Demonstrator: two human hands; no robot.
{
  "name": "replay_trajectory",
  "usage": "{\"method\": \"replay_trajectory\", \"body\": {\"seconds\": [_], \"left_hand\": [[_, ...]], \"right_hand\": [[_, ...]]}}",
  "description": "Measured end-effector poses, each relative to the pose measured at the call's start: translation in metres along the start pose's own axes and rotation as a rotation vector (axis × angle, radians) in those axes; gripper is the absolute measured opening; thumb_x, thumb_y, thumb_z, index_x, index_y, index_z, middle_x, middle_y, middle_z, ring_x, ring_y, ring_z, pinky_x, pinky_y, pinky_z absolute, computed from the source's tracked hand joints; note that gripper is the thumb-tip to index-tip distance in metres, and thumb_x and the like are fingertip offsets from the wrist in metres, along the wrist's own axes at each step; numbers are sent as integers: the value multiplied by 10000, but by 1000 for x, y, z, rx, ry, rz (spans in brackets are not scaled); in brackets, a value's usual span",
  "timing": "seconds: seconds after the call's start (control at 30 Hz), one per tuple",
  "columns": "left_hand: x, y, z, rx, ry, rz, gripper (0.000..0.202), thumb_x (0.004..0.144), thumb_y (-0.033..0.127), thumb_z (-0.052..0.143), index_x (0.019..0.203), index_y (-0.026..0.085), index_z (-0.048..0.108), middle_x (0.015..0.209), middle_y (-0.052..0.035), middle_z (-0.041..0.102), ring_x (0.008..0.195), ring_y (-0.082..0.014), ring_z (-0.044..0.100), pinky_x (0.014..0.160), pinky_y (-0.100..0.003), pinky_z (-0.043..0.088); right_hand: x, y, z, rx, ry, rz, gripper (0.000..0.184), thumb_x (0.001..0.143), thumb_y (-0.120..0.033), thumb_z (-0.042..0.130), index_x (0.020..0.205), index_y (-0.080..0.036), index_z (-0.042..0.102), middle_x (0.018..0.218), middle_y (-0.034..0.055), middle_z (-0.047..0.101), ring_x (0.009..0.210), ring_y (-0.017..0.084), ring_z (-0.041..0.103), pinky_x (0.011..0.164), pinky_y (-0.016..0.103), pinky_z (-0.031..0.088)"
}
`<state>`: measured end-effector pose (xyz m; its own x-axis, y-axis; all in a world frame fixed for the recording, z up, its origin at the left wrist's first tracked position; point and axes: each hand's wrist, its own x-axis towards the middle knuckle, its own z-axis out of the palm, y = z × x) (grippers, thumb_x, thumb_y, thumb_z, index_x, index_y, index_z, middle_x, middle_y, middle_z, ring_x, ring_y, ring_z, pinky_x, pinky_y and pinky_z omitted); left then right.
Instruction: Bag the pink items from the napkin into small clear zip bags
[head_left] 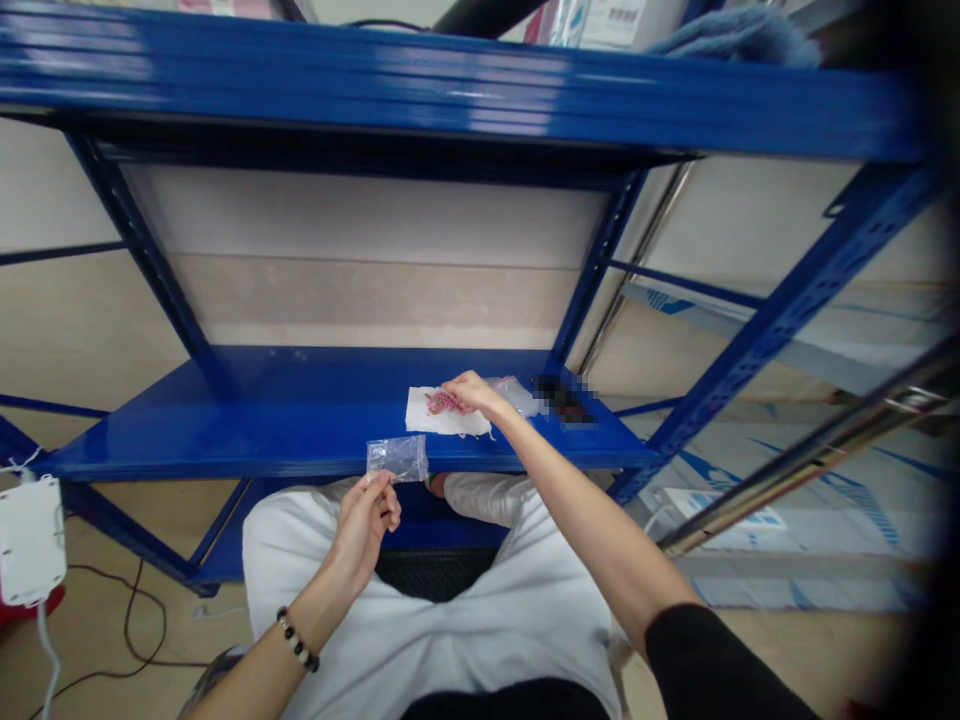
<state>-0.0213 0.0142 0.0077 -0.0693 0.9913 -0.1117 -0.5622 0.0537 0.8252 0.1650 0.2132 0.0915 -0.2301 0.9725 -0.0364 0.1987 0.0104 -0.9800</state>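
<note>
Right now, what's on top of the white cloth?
A pink patch, perhaps part of the white cloth, shows by the right hand. Whatever lies beneath the hand is hidden.

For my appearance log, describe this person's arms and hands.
The left hand is ungloved, with a bracelet of black and pale round beads around the forearm near the wrist. The right hand is ungloved too; a plain black sleeve ends near the elbow.

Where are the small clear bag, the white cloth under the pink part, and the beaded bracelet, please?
Small clear bag (397, 457): head view, middle of its transparent face.
White cloth (446, 422): head view, bare white area just below the pink part.
Beaded bracelet (295, 641): head view, beads near its middle.
</note>
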Motion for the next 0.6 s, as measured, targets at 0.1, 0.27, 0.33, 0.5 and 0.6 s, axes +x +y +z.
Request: {"method": "replay_trajectory", "body": {"seconds": [0.1,0.27,0.33,0.5,0.6], "left_hand": [[3,-4,-1,-12,1,-15,297,789,422,706,850,171,559,595,48,488,496,-78,447,459,-207,329],[5,-6,0,-16,-14,-28,300,809,424,692,874,162,558,579,49,468,493,-82,432,449,-211,305],[3,-6,1,-13,-28,-22,294,818,418,685,851,157,553,564,50,455,485,-82,423,448,-217,298],[0,-5,2,-15,-42,-16,268,841,397,668,854,155,554,560,48,451,487,-84,416,452,-222,295],[0,-6,1,-35,-40,-24,271,837,394,675,869,152,556,566,53,442,486,-80,411,450,-220,292]], "right_hand": [[35,0,-7,-225,-36,3,356,664,-54,709,407,-163,488,277,-79,363,293,30,289,339,177,159],[57,4,-17,-513,-132,-34,184,570,9,726,484,-130,642,388,-37,547,400,59,450,410,171,271],[58,9,-19,-590,-149,-69,145,587,16,702,571,-127,705,496,-12,634,475,73,508,448,170,307],[54,24,-22,-703,-127,-146,223,677,-11,649,810,-139,775,738,31,736,639,112,599,519,170,367],[53,25,-25,-710,-121,-164,234,711,-42,652,890,-137,769,814,50,751,698,132,636,555,172,415]]}}
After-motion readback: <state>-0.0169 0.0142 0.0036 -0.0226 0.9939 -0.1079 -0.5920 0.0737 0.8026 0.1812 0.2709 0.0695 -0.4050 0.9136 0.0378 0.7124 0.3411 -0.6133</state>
